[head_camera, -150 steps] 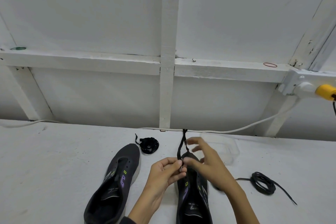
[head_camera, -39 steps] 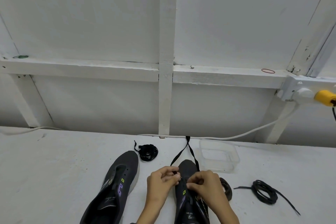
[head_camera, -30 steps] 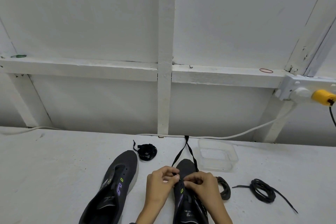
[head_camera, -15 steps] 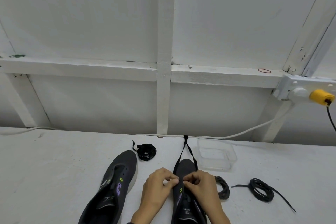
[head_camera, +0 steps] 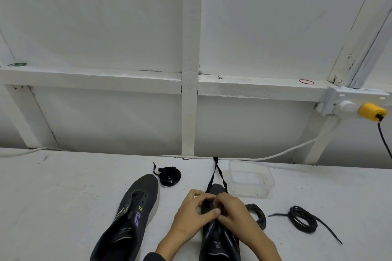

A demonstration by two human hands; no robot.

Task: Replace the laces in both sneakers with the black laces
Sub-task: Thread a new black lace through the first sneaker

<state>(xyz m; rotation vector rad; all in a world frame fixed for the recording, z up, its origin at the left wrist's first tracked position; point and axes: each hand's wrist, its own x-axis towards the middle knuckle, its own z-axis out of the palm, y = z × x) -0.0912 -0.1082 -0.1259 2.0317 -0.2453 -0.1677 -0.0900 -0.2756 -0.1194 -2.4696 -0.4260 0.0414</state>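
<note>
Black lace (head_camera: 216,172) is part-threaded in the right sneaker (head_camera: 220,243) on the table (head_camera: 63,197), two strands trailing off the toe toward the far edge. The left sneaker (head_camera: 135,214) beside it shows bare eyelets, so you look early in lacing the first shoe. Your left hand (head_camera: 191,212) and right hand (head_camera: 235,215) meet over the eyelet row, fingers (head_camera: 210,214) curled tight and pinching the lace, which strand hidden. Next move likely needs the tip fed through the next eyelet and the slack evened.
</note>
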